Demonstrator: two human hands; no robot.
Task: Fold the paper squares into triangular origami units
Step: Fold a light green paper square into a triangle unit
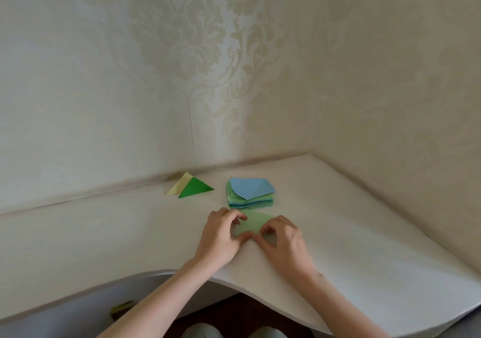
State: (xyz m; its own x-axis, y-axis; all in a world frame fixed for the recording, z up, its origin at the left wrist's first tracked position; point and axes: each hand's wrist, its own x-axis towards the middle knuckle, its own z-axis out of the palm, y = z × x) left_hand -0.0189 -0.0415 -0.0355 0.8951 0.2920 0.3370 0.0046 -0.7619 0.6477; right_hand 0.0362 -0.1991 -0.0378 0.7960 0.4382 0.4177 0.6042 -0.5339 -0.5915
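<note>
Landmark: the stack of paper squares [250, 197] on the pale tabletop [364, 233].

Nearest, just in front of the stack: a light green sheet [253, 223] flat on the tabletop, both hands on it. Left hand [221, 236] covers its left end, fingers [238, 216] curled, thumb and forefinger seemingly pinching the near edge. Right hand [282, 238] is at the right near corner, fingers curled down onto the paper, thumb tip close to the left thumb. Both hands grip the sheet (exact pinch points are partly hidden by the knuckles).

Step, judged: an early fold on this sheet. It reads as a flat strip or half-fold, not yet a triangle. Next move likely calls for lining edges up true, holding one side pinned, then running a fingertip along the crease. Thin paper, so it will slip if not held down.

The stack is mostly green sheets with a blue sheet [251, 186] on top, one corner turned over.

Left of the stack, nearer the wall: two finished units, a dark green triangle [195, 188] overlapping a pale yellow triangle [181, 184].

Behind everything: patterned wallpaper [208, 51].
</note>
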